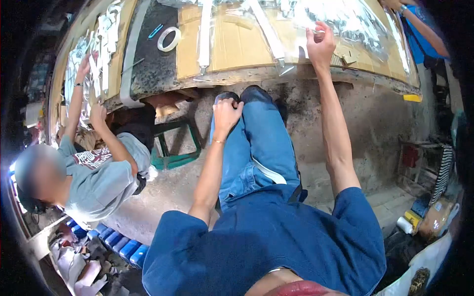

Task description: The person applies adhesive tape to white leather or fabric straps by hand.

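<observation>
My right hand is raised at the near side of the worktable, next to a heap of shiny clear plastic packets. Its fingers are bent towards the thumb around a small pale thing I cannot make out. On my knee rests my left hand, fingers curled and nothing visible in them. Two long white strips in clear plastic lie on the cardboard: a left strip and a slanting right strip, both with ends near the table edge.
A roll of clear tape and a blue cutter lie on the dark tabletop. To my left, a seated co-worker handles white pieces. Another person's arm shows at far right. A green frame stands on the floor.
</observation>
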`<state>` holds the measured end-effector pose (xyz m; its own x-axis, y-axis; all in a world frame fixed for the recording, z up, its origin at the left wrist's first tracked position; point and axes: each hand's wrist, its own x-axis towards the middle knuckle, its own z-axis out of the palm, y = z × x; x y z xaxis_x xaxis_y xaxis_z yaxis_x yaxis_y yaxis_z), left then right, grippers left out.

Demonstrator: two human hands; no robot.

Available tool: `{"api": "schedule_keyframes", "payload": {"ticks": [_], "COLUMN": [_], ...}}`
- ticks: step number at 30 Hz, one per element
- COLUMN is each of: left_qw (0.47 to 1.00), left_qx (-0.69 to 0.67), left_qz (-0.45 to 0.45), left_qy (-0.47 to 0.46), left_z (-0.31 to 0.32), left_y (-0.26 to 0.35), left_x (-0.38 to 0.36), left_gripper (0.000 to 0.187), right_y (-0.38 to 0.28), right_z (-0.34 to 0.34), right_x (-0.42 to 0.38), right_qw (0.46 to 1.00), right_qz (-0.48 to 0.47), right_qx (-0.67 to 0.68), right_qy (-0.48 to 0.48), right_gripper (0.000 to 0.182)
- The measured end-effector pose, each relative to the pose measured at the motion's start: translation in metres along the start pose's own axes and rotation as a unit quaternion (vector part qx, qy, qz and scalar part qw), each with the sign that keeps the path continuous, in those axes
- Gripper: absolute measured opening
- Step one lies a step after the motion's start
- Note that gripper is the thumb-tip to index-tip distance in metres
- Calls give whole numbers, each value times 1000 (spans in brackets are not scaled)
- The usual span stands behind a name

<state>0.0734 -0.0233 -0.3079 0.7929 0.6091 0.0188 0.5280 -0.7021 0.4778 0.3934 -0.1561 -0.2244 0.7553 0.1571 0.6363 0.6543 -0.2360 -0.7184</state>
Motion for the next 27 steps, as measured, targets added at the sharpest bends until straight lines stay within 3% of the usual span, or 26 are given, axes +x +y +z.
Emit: {"api": "schedule_keyframes", "payload": {"ticks": [4, 9, 13, 18, 20, 23, 27], "left_qw": [994, 995, 997, 999, 1000, 992, 996], "left_qx": [-94, 17, 31, 23, 18, 100, 70], "left_qz": [-27, -51, -11, 30, -1, 44, 9], "left_qy": [37, -78, -75, 0, 0, 55, 48], "left_z": [-12, -27, -1, 8, 9, 22, 32], "left_y": [-5, 6, -3, -9, -3, -8, -12], "left_x": [-9, 15, 27, 16, 14, 7, 10], "left_gripper": [32, 52, 42, 31, 31, 28, 30], "right_y": [-6, -11, -16, -14, -14, -15, -19], "right_z": [-2, -4, -4, -2, -2, -2, -4], "right_x": [-3, 1, 1, 1, 0, 1, 2], "right_qw": [999, 997, 996, 998, 997, 998, 997], "right_qz": [26, 58, 76, 66, 69, 65, 72], "right_qx": [-5, -23, -11, 1, 7, 4, 5], "right_qy": [-19, -34, -34, -25, -22, -20, -30], "right_gripper": [33, 32, 30, 29, 28, 27, 28]}}
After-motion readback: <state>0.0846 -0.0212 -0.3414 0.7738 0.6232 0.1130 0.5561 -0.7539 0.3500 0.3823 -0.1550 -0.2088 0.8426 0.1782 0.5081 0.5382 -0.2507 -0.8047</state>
